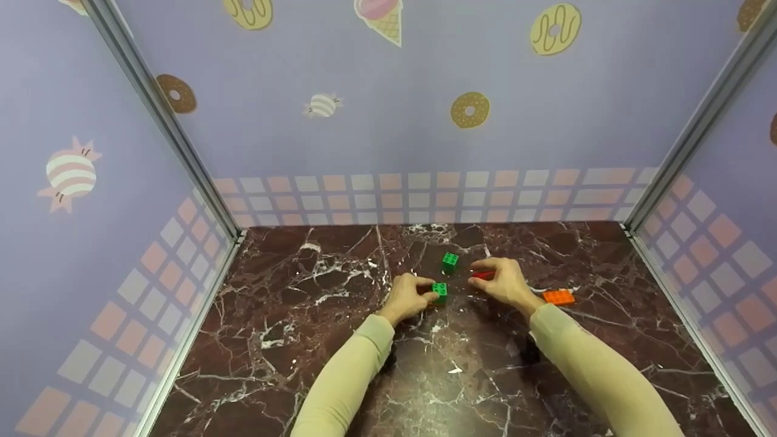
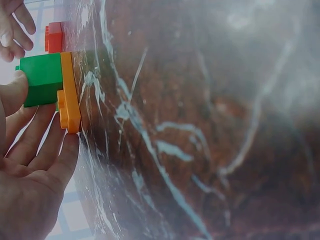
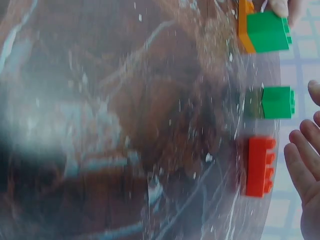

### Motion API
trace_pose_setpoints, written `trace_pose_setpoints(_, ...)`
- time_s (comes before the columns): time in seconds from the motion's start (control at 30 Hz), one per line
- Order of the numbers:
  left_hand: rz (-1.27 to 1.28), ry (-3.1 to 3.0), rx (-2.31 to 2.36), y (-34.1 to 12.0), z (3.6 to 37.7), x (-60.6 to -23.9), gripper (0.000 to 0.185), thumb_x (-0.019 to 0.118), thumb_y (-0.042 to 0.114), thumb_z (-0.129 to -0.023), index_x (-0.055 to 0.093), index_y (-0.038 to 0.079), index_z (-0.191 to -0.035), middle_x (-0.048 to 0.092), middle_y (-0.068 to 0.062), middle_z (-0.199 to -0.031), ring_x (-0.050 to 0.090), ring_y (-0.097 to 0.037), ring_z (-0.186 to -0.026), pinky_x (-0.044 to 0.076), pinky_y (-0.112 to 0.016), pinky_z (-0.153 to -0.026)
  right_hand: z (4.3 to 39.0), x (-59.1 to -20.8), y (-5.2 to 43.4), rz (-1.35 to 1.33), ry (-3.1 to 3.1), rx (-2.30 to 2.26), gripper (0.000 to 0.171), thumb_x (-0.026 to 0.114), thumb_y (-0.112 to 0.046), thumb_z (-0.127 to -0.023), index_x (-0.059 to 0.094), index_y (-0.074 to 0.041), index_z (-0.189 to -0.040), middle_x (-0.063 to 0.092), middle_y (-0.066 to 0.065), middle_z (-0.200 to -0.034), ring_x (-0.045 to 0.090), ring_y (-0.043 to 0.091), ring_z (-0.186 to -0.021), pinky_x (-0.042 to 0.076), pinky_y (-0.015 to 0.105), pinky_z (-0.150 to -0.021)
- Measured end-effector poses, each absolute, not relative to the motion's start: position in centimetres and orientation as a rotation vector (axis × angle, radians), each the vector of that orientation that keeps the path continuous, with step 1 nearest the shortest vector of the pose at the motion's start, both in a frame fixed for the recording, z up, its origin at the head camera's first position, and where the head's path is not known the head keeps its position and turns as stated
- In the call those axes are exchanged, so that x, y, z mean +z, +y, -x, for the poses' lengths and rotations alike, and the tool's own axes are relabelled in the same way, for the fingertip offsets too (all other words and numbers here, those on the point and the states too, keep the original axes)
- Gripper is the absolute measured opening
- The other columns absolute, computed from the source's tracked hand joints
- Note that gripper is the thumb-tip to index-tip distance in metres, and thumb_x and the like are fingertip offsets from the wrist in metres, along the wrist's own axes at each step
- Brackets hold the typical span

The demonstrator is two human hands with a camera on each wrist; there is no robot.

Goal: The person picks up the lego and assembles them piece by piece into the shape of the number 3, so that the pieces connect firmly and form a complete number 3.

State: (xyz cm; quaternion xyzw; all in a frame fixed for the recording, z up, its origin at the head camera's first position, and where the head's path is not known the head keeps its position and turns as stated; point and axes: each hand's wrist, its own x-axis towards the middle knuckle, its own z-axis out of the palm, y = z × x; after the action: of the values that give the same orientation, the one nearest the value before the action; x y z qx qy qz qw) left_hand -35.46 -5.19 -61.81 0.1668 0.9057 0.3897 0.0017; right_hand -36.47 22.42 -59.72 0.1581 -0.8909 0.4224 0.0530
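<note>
On a marbled tabletop [image 1: 315, 364], the left hand [image 1: 408, 297] pinches a green brick [image 1: 440, 291] seated on an orange plate [image 2: 69, 92], steadying it; the right hand [image 1: 504, 282], fingers loosely uncurled, hovers beside a red brick [image 3: 259, 166].

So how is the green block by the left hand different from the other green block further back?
The near green block sits on a flat orange plate, while the far green block rests straight on the marble table. The left hand touches the near one; the far one stands alone, untouched by either hand. Both are bright green, studded, and look about the same size.
</note>
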Motion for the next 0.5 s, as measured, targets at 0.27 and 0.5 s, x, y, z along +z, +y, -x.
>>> trace_pose_setpoints(0.27, -0.555, 2.859, 1.205, -5.2, 35.5, -61.7, 0.030, 0.087, 0.025, -0.098, 0.087, 0.011, -0.125, 0.088, -0.008, -0.120, 0.083, -0.026, -0.109, 0.066, -0.042, -0.103, 37.1, -60.1, 24.2, -0.341, -2.737, 1.192, 0.042, 0.093, -0.013, -0.092, 0.082, 0.001, -0.130, 0.081, 0.027, -0.128, 0.085, 0.041, -0.102, 0.069, 0.049, -0.090)
trace_pose_setpoints(0.5, -0.535, 2.862, 1.197, -5.2, 35.5, -61.8, 0.030, 0.087, 0.027, -0.099, 0.087, 0.012, -0.125, 0.088, -0.007, -0.120, 0.083, -0.025, -0.110, 0.065, -0.042, -0.103, 37.6, -60.7, 25.0, -0.326, -2.759, 1.100, 0.053, 0.095, -0.017, -0.088, 0.079, 0.001, -0.135, 0.078, 0.027, -0.136, 0.078, 0.047, -0.115, 0.061, 0.063, -0.106)
